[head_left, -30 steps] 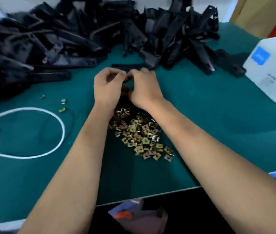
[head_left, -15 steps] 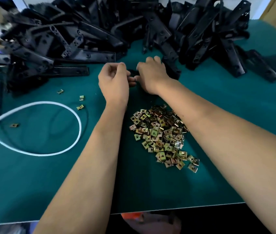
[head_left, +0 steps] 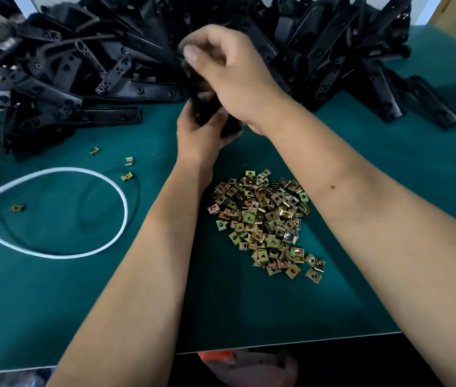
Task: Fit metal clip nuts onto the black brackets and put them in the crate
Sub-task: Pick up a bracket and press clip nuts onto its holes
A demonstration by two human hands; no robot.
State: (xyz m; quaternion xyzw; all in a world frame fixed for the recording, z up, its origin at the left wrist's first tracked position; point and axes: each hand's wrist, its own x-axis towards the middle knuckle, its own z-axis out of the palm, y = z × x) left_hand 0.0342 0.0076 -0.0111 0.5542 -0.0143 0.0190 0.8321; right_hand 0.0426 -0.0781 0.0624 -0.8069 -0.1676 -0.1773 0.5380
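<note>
At the far left edge of my desk a white cord loops over the green mat, with four stray clip nuts lying around it. Behind that, a big heap of black brackets runs along the back of the desk from left to right. My left hand is raised in front of the heap, fingers curled under the lower end of one black bracket, which stands nearly upright. My right hand is just above it, its fingers folded around the bracket's upper part, thumb forward; motion blur hides whether a nut is on it. Nearer to me, between my forearms, the pile of clip nuts lies on the mat. I can't see the crate.
</note>
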